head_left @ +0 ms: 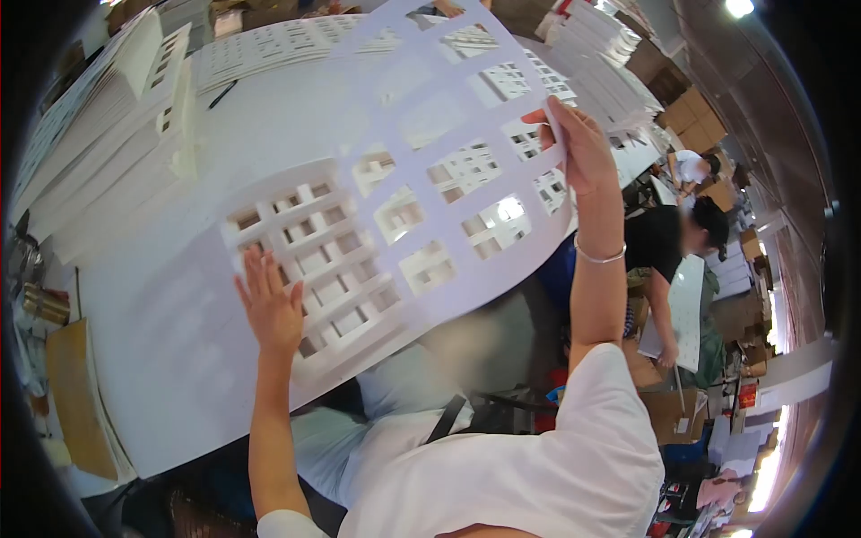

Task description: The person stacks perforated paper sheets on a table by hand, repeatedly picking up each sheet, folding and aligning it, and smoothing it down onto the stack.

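My right hand pinches the edge of a large thin white sheet with rectangular cut-outs, thumb on one face and fingers through or behind it. The sheet is raised at a tilt, and the table shows through its windows. Under its lower left part lies a thick white foam-like insert with rows of square openings. Resting on that insert's left edge is my left hand, fingers spread and holding nothing. A bracelet circles my right wrist.
A tall stack of white sheets stands at the left of the white table. Beyond are a dark pen, another cut-out panel and more stacked panels. A co-worker in black works at the right.
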Motion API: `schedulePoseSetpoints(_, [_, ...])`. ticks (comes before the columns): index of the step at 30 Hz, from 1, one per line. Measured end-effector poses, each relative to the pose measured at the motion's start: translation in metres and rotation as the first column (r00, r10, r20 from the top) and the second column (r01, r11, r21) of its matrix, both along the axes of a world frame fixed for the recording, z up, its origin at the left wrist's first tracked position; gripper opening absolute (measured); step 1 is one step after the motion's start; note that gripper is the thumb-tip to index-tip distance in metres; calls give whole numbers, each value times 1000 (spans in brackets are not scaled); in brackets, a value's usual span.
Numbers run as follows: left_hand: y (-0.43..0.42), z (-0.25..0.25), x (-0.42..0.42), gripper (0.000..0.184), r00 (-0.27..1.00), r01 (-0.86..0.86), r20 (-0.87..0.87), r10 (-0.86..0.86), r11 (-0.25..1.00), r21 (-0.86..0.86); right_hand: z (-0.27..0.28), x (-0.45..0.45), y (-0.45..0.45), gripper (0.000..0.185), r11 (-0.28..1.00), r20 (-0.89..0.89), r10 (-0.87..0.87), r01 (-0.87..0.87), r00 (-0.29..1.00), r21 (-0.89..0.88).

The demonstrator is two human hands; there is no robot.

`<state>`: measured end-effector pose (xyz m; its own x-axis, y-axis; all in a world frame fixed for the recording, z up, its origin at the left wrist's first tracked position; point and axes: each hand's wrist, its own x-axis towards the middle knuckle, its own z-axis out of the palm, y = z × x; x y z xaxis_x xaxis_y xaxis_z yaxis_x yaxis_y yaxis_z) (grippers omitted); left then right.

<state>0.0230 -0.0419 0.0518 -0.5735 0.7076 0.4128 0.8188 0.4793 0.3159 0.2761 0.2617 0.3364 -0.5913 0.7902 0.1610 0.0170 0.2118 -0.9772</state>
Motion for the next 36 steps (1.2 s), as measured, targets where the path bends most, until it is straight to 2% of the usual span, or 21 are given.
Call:
schedulePoseSetpoints(2, [-2,1,-8,55,968,128,175,-179,955,267,-24,-5,18,37,998,139,-36,43,990,-49])
schedulePoseSetpoints(3, [0,6,-5,56,869,-60,446,-214,849,525,-50,-11,27,37,996,208,-71,80,976,-33])
schedulePoseSetpoints(4, [-4,10,-15,59,740,-122,596,-313,809,575,-83,-17,35,37,994,276,-105,112,955,-12])
schedulePoseSetpoints(5, [-9,17,-26,63,578,-196,703,-415,765,613,-113,-24,36,36,982,313,-144,174,939,-70])
schedulePoseSetpoints(6, [-15,25,-35,68,395,-280,760,-516,721,635,-142,-26,37,37,989,341,-112,139,933,-54])
schedulePoseSetpoints(7, [-14,37,-36,74,414,-308,768,-488,719,623,-169,-28,38,37,993,392,-98,113,915,-16])
schedulePoseSetpoints(8, [-14,45,-40,71,354,-365,837,-418,763,534,-198,-28,44,39,994,459,-80,107,885,-33])
schedulePoseSetpoints(10, [-16,58,-47,66,208,-461,941,-266,822,334,-230,-28,47,41,995,571,-96,63,815,77])
schedulePoseSetpoints(12, [-16,45,-57,56,319,-372,937,-144,890,264,-258,-26,58,43,983,631,-86,-39,771,182])
schedulePoseSetpoints(13, [-18,37,-60,52,372,-328,925,-84,920,215,-271,-23,64,44,984,638,-84,-38,766,175])
schedulePoseSetpoints(16, [-18,31,-60,41,344,-345,937,-59,920,184,-293,-5,81,47,967,674,-111,-76,731,242])
schedulePoseSetpoints(19, [-17,27,-55,35,380,-314,923,-62,930,192,-310,5,94,41,943,719,-201,-68,665,326])
schedulePoseSetpoints(21, [-14,14,-59,32,483,-329,876,-7,925,189,-309,0,82,39,848,694,-384,-65,609,527])
schedulePoseSetpoints(23, [-14,4,-49,30,565,-393,823,55,895,211,-300,-13,48,53,708,615,-564,-60,551,703])
schedulePoseSetpoints(25, [-4,6,-34,30,636,-493,762,121,823,281,-265,-41,-3,55,539,452,-627,-66,635,840])
schedulePoseSetpoints(27, [3,0,-24,32,701,-471,694,167,838,274,-257,-67,-36,54,444,241,-456,-16,857,896])
schedulePoseSetpoints(30, [4,0,-23,33,742,-455,637,212,856,245,-231,-96,-139,53,555,214,-7,-174,977,813])
schedulePoseSetpoints(31, [6,2,-23,33,749,-446,626,216,864,234,-240,-96,-159,58,525,309,195,-366,931,769])
schedulePoseSetpoints(33, [4,12,-25,37,688,-427,696,207,890,158,-252,-96,-203,63,451,490,312,-580,814,678])
schedulePoseSetpoints(34, [3,19,-27,39,654,-419,727,208,900,119,-260,-97,-210,63,433,525,306,-607,794,666])
schedulePoseSetpoints(36, [4,30,-26,48,760,-400,576,300,915,52,-278,-97,-218,64,394,595,299,-665,746,635])
